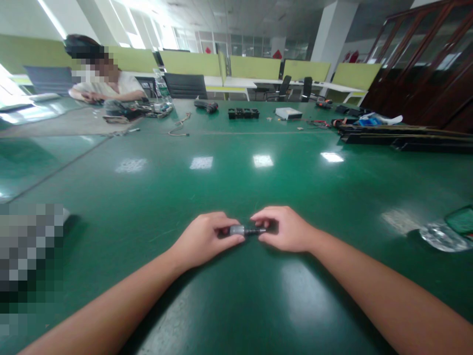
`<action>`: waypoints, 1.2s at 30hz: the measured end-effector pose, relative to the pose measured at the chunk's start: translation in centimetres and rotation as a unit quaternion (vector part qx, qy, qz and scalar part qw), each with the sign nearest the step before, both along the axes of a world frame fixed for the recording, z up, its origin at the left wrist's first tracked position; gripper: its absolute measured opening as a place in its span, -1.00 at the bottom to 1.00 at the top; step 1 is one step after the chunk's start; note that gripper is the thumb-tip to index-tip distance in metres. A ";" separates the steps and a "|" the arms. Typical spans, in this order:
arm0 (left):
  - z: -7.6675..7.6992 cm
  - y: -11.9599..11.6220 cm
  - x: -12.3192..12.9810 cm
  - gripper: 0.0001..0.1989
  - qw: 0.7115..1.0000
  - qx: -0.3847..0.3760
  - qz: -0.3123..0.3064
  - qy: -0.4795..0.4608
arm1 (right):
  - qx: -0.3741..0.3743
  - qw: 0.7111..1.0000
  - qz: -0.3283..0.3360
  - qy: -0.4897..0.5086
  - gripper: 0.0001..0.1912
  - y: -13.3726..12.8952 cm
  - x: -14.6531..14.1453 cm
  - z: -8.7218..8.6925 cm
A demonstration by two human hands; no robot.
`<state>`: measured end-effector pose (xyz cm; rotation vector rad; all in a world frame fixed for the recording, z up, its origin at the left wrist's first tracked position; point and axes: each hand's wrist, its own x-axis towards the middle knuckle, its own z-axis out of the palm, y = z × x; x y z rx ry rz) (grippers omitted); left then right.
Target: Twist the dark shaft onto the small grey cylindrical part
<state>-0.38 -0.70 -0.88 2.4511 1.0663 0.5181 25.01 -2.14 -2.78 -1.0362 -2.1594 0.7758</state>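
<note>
A small slim cylinder (237, 230) lies sideways low over the green table in front of me. Its left part is grey and looks translucent; the right part is black and ribbed, ending in a thin metallic tip. My left hand (203, 237) grips the grey part between thumb and fingers, covering its left end. Around the tip, my right hand (288, 230) is curved with thumb and fingers apart, and I see no firm grip there. What kind of tool or part this is, I cannot make out.
A crumpled clear plastic piece (443, 236) lies at the right. Black rails (406, 135), a black block (243, 113) and a white box (288, 114) lie along the far side. A person (121, 84) sits at the far left beside a bottle (161, 85).
</note>
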 end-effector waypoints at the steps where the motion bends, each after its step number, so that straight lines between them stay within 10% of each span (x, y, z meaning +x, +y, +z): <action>1: 0.0 0.0 0.0 -0.71 1.000 0.000 0.001 0.001 | 0.005 1.000 0.000 -0.005 -0.61 0.0 -0.2 0.0; 36: 0.0 -0.2 0.4 -0.73 1.000 0.009 -0.001 0.014 | 0.101 0.993 0.017 -0.066 -0.91 0.1 -1.5 -0.2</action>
